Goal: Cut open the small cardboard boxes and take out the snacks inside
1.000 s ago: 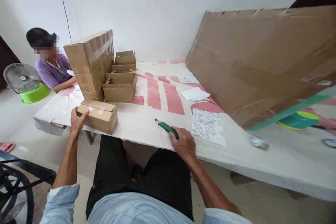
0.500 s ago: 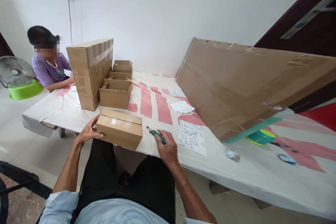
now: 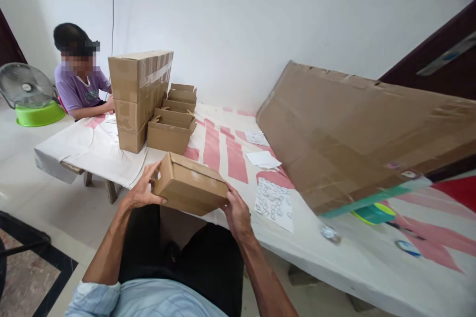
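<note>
A small closed cardboard box (image 3: 189,185) is held tilted at the table's near edge, with tape across its top. My left hand (image 3: 143,190) grips its left end, thumb along the lower front and fingers behind. At the opposite end, my right hand (image 3: 238,213) closes on the right corner. The green utility knife does not show; whether it is inside my right hand or behind the box I cannot tell. Beyond the box are several open cardboard boxes (image 3: 169,138) beside a tall stack of taped boxes (image 3: 126,79).
A large cardboard sheet (image 3: 357,138) leans over the right side of the cloth-covered table (image 3: 297,242). Papers with drawn marks (image 3: 273,205), a tape roll (image 3: 408,247) and a green container (image 3: 374,213) lie there. A person in purple (image 3: 84,94) sits far left near a fan (image 3: 27,86).
My right hand has moved from holding the utility knife beside the box to gripping the box's right end. The box is now lifted and tilted, and the knife is out of sight.
</note>
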`<state>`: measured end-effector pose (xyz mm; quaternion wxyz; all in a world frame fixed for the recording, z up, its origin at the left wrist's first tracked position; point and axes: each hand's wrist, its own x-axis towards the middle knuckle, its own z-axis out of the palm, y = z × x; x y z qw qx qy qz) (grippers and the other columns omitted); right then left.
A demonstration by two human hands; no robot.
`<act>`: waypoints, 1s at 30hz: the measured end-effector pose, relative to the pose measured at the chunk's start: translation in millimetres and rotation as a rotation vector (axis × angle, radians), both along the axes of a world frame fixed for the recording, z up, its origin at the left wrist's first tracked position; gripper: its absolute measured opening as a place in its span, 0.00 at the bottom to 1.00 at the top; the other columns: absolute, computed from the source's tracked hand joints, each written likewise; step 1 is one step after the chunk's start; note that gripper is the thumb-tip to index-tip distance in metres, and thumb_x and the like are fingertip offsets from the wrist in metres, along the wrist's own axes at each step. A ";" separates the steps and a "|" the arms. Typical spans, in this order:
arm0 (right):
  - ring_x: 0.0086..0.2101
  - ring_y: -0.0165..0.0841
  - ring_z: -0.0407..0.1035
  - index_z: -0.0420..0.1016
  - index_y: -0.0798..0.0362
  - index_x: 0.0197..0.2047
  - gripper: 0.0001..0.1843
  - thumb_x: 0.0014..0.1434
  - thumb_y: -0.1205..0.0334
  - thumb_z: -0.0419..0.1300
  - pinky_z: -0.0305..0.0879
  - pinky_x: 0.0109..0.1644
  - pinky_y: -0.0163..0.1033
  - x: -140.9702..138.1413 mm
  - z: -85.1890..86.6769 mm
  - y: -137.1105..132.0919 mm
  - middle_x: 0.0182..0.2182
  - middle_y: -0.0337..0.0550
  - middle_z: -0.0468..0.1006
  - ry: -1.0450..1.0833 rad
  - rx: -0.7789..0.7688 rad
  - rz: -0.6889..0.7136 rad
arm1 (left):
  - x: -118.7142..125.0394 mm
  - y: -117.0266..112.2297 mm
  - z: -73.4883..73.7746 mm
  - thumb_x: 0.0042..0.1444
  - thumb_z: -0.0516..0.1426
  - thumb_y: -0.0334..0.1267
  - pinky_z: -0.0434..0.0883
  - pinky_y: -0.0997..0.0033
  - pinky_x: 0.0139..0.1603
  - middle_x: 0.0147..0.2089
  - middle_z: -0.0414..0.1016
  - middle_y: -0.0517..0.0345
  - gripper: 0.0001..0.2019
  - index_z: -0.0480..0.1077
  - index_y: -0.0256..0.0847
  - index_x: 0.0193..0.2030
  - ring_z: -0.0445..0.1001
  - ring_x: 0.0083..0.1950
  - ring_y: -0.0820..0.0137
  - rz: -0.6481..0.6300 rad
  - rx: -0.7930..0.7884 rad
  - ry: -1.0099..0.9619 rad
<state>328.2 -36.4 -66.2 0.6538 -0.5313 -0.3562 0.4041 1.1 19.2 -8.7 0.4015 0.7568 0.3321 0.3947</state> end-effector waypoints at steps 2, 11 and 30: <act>0.61 0.50 0.70 0.78 0.47 0.64 0.34 0.58 0.40 0.66 0.75 0.50 0.48 7.7 -6.2 0.7 0.65 0.48 0.76 0.102 0.007 0.014 | 8.8 -5.2 5.4 0.42 0.76 0.44 0.68 0.45 0.70 0.77 0.54 0.42 0.61 0.50 0.50 0.81 0.55 0.77 0.43 0.002 0.087 0.012; 0.56 0.49 0.75 0.80 0.43 0.60 0.29 0.59 0.41 0.65 0.76 0.47 0.48 19.3 -14.3 1.9 0.60 0.45 0.81 0.134 0.036 0.091 | 27.1 -14.2 11.3 0.43 0.76 0.45 0.59 0.39 0.76 0.74 0.59 0.39 0.56 0.56 0.46 0.77 0.60 0.75 0.43 0.033 0.200 -0.020; 0.62 0.50 0.71 0.82 0.43 0.58 0.29 0.57 0.38 0.67 0.78 0.50 0.51 6.8 -16.5 6.1 0.65 0.45 0.78 0.132 -0.005 0.127 | 14.7 -23.0 17.3 0.46 0.77 0.42 0.58 0.34 0.76 0.79 0.57 0.41 0.44 0.71 0.54 0.71 0.58 0.79 0.41 0.107 0.309 -0.019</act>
